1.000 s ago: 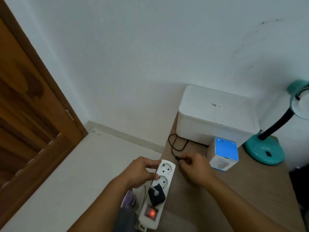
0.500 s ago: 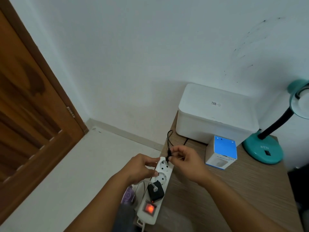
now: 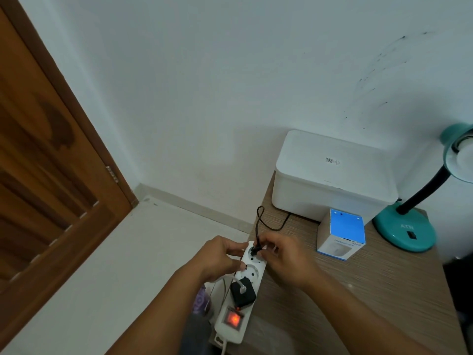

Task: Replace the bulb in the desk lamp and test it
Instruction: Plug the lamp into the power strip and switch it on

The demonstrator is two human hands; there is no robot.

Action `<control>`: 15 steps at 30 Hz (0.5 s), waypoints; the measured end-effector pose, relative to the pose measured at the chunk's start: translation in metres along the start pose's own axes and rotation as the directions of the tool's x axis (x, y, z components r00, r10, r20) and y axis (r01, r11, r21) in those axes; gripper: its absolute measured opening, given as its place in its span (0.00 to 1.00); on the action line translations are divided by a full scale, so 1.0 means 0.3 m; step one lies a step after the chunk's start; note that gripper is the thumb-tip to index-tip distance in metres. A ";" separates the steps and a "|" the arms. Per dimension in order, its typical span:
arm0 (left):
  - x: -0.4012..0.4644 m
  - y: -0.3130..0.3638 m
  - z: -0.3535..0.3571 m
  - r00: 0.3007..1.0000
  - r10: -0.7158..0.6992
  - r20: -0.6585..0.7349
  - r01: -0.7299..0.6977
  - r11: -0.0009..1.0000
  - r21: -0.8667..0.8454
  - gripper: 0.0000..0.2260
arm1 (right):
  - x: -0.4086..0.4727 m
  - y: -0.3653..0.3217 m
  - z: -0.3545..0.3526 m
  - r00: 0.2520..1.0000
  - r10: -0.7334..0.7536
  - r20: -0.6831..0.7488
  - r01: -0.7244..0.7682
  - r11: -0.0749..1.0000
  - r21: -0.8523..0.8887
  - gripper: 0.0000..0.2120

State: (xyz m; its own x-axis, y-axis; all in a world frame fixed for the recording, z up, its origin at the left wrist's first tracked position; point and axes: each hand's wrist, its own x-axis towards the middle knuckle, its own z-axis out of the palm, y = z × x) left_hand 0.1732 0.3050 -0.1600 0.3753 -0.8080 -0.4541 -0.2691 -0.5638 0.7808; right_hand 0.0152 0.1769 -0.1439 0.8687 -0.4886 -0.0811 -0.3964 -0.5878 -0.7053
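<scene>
Head view: black plug (image 3: 254, 250) at the far socket of the white power strip (image 3: 242, 293).
Right hand (image 3: 286, 260) pinches the plug; left hand (image 3: 220, 257) grips the strip's far end. Teal desk lamp (image 3: 409, 228) stands right of the strip, black cord (image 3: 263, 221) looping toward it.

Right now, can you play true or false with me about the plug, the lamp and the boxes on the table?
1. The right hand pinches the black plug at the power strip's farthest socket. True.
2. The strip's switch is dark. False: it glows red-orange.
3. The left hand holds the strip. True.
4. The desk lamp is yellow. False: it is teal.
5. The small blue-topped box sits on top of the white box. False: it stands on the table in front of it.
</scene>
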 end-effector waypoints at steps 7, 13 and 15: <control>0.000 0.006 0.005 1.000 0.006 0.003 -0.006 1.000 -0.005 0.23 | 0.013 -0.004 -0.004 0.996 -0.085 0.033 0.088 0.990 -0.107 0.06; 0.000 0.003 0.009 1.000 0.001 0.002 -0.001 1.000 -0.025 0.23 | 0.013 0.003 -0.003 0.992 -0.118 0.039 0.123 0.981 -0.148 0.05; -0.001 0.005 0.008 1.000 -0.002 0.004 0.002 1.000 -0.019 0.23 | 0.011 0.005 -0.001 0.990 -0.129 0.050 0.135 0.980 -0.149 0.05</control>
State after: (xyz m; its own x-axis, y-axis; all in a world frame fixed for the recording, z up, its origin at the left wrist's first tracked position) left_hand 0.1705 0.3040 -0.1597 0.3727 -0.8073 -0.4575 -0.2516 -0.5625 0.7876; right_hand 0.0173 0.1744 -0.1450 0.9263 -0.3760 -0.0246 -0.3154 -0.7380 -0.5966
